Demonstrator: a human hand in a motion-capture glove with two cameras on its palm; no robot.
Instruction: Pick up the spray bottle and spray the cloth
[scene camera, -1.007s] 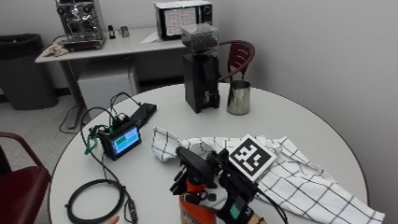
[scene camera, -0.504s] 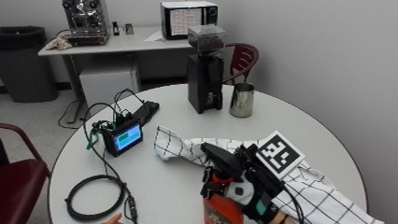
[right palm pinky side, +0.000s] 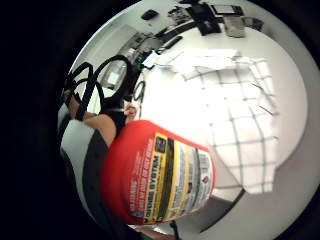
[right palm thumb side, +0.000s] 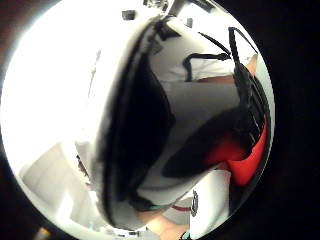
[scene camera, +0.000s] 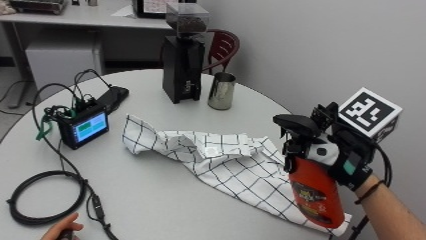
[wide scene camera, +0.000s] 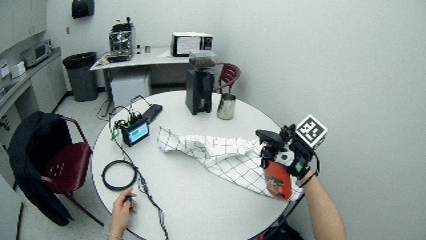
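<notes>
Looking across the round table (scene camera: 166, 200), we see the gloved right hand (scene camera: 346, 160) at about four o'clock, its fingers curled round the neck of the red spray bottle (scene camera: 316, 192), which hangs raised over the table's rim with its black nozzle toward nine o'clock. The checked cloth (scene camera: 213, 155) lies crumpled from the table's middle out to four o'clock, its end under the bottle. At twelve o'clock stand a black grinder (scene camera: 181, 60) and, just beside it, a steel cup (scene camera: 221, 91). A small screen (scene camera: 85, 127) sits at ten o'clock, a coiled cable (scene camera: 40, 200) at eight. The bare hand (scene camera: 61, 231) rests at seven o'clock.
</notes>
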